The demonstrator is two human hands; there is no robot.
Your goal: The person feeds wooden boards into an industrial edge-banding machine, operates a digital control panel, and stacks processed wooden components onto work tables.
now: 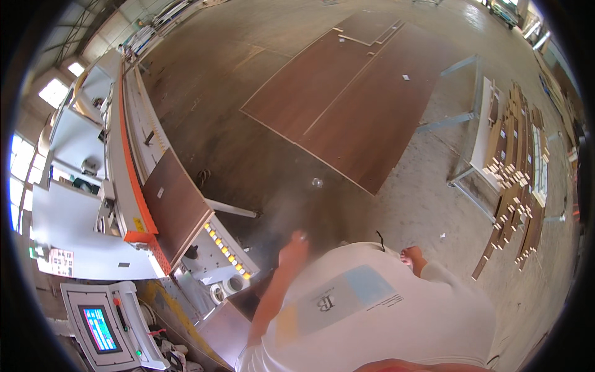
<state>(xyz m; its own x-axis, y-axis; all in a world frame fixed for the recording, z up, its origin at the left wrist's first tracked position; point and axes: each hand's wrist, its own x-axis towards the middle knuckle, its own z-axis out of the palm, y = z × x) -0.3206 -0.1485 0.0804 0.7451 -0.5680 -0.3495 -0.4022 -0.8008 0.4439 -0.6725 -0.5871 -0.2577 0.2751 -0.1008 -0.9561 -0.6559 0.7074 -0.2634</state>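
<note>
My left hand (294,249) is raised in front of my body with its fingers curled closed. A small pale glint (303,237) shows at its fingers; what it belongs to is too small to name. My right hand (414,256) is beside my shirt on the right, fingers curled in, and what they hold, if anything, is hidden. To the left of my left hand, a brown board (176,201) lies on the bed of a long edge-banding type machine (139,217) with an orange guard. Neither hand touches the board.
A control panel (99,328) with a lit screen stands at lower left. Yellow rollers (226,251) line the machine's side support. Large brown panels (347,105) lie on the floor ahead. At right, a metal frame (474,180) stands beside stacked brown strips (517,161).
</note>
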